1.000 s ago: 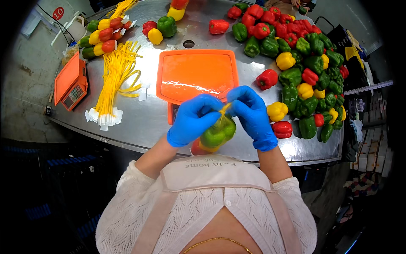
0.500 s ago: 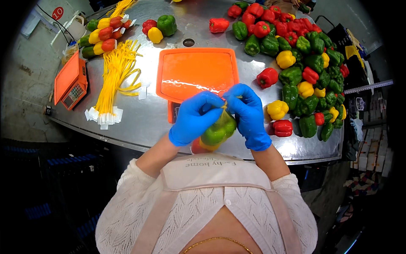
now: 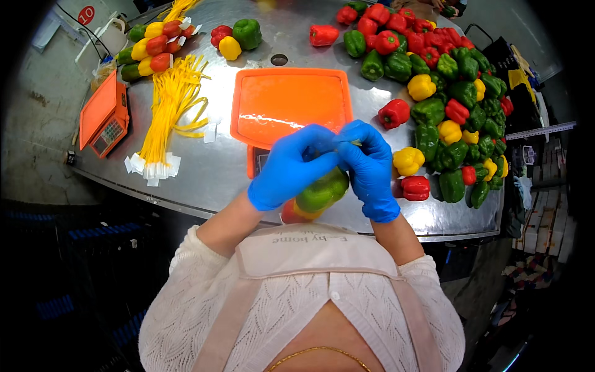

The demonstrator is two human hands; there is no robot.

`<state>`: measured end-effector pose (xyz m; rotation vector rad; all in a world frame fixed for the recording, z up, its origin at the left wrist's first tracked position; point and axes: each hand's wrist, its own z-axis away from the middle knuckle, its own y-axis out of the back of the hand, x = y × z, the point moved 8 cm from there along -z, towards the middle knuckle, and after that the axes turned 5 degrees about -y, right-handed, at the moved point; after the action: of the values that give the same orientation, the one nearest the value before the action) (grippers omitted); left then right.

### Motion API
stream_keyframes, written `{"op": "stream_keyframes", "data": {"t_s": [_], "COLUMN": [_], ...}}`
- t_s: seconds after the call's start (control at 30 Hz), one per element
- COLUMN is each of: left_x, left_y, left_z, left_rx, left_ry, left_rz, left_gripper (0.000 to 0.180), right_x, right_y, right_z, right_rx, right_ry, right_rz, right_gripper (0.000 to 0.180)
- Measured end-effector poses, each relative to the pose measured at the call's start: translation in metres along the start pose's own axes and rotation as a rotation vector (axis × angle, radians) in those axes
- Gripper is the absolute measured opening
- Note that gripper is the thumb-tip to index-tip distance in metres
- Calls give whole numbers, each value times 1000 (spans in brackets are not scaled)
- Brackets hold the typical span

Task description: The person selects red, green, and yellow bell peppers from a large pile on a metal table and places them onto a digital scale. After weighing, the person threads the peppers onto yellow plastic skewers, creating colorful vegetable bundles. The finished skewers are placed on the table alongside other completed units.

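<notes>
Both grips meet at frame centre: left hand (image 3: 290, 166) and right hand (image 3: 370, 167) pinch a yellow tie (image 3: 354, 143) directly above the peppers (image 3: 320, 192), hands equally near.

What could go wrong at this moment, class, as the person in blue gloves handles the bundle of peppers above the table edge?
1. The bundle of peppers hangs over the metal table's near edge, so a slip might drop it to the floor.
2. Left hand and right hand pinch a thin yellow tie; it may slip from the gloved fingers.
3. The loose red pepper near the right wrist could be knocked off.
</notes>
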<state>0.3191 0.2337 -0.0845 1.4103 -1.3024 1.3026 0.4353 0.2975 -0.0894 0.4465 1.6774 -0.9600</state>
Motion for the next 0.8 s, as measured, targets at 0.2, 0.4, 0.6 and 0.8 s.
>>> {"op": "stream_keyframes", "data": {"t_s": [0.2, 0.4, 0.6, 0.8], "left_x": [-5, -3, -60, -112], "left_y": [-4, -4, -8, -28], "left_z": [-1, 0, 11, 59], "left_rx": [-96, -107, -227, -455], "left_ry": [-104, -287, 205, 257], "left_rz": [-119, -305, 353, 100], "left_gripper": [13, 18, 64, 98], "right_x": [-34, -47, -24, 0], "right_y": [-5, -8, 8, 42], "right_z": [3, 5, 7, 8], "right_rx": [-11, 7, 64, 275], "right_ry": [267, 335, 188, 46], "right_rz": [435, 560, 191, -111], "right_gripper": [8, 8, 5, 2]}}
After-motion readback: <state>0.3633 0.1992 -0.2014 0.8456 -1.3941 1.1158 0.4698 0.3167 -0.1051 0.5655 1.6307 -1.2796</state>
